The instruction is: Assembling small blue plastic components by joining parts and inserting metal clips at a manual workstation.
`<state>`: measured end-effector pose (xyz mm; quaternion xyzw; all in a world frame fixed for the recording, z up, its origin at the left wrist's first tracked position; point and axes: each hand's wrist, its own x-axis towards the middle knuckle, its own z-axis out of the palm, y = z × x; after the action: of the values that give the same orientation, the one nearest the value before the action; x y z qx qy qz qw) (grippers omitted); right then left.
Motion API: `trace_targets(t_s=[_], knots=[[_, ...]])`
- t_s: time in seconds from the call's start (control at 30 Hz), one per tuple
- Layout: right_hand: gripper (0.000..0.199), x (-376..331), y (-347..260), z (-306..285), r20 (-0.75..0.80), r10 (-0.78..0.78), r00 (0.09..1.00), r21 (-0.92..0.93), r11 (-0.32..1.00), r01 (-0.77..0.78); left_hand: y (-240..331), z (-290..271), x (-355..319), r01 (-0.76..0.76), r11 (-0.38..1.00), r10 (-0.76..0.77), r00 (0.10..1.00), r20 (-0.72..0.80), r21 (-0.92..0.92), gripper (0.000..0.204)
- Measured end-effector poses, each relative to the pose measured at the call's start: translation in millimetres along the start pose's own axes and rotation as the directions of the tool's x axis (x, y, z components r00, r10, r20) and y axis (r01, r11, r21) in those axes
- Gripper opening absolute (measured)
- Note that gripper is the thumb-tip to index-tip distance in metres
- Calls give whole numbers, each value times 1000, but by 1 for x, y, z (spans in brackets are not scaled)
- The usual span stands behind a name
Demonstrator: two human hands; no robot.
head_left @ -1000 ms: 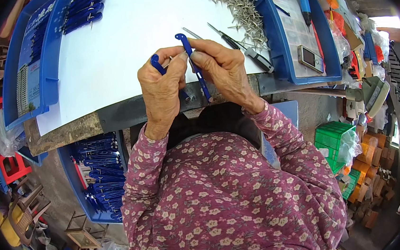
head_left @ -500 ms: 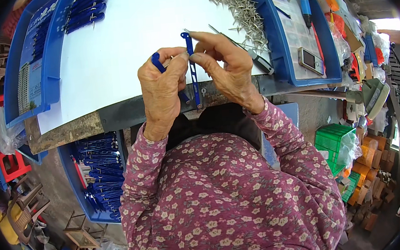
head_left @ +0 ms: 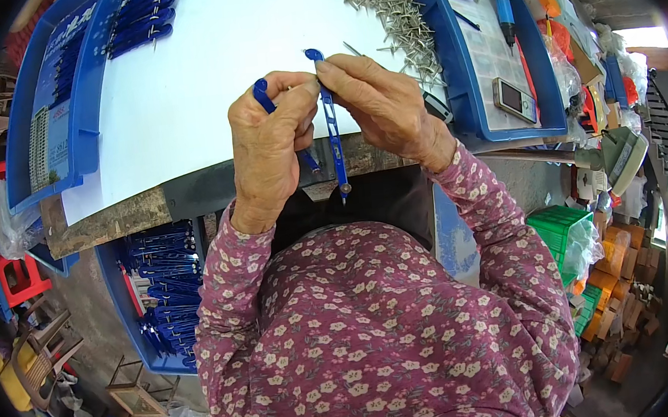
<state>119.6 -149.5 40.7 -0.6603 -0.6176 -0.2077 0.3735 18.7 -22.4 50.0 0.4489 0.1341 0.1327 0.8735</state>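
Observation:
My left hand (head_left: 265,147) is closed around a blue plastic rod-like piece (head_left: 263,95), whose rounded top sticks out above the fist and whose lower end shows below it. Between my two hands hangs a slim blue slotted strip (head_left: 334,133), much like a drawing-compass leg, with a metal tip at its lower end. My right hand (head_left: 388,104) pinches this strip near its rounded top. The left thumb and fingertips meet it there too. Both hands are over the front edge of the white-covered table (head_left: 182,103). A dark-handled tool (head_left: 436,107) lies partly hidden behind the right hand.
Small metal pins (head_left: 392,13) lie heaped at the far right. Blue strips (head_left: 144,18) are bundled far left. Blue trays flank the table, left (head_left: 87,127) and right (head_left: 466,78); the right one holds a phone (head_left: 515,99). Below left, a blue bin (head_left: 124,306) holds many blue pieces.
The slotted strip has shifted slightly right and nearer me, its tip now past the table edge. My right hand has rolled inward, its fingers closing over the strip's top.

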Motion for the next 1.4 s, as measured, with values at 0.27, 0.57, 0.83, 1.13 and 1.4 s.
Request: trace_targets(t_s=[0.27,0.57,0.83,1.13,1.4], knots=[[40,8,6,-9,49,-105,993,-58,993,107,9,-6,5,-101,970,75,989,126,222,9],[15,24,7,-15,143,179,973,251,945,-210,16,-3,19,-389,713,283,921,268,583,8],[22,41,19,-20,492,569,659,516,418,-747,12,-9,37,-524,506,354,851,388,685,8],[20,44,21,0,365,655,661,537,431,-725,5,-15,51,-510,474,425,847,320,718,8],[20,49,14,-6,303,431,850,65,881,-469,20,-18,55,-441,594,363,893,266,672,10]])
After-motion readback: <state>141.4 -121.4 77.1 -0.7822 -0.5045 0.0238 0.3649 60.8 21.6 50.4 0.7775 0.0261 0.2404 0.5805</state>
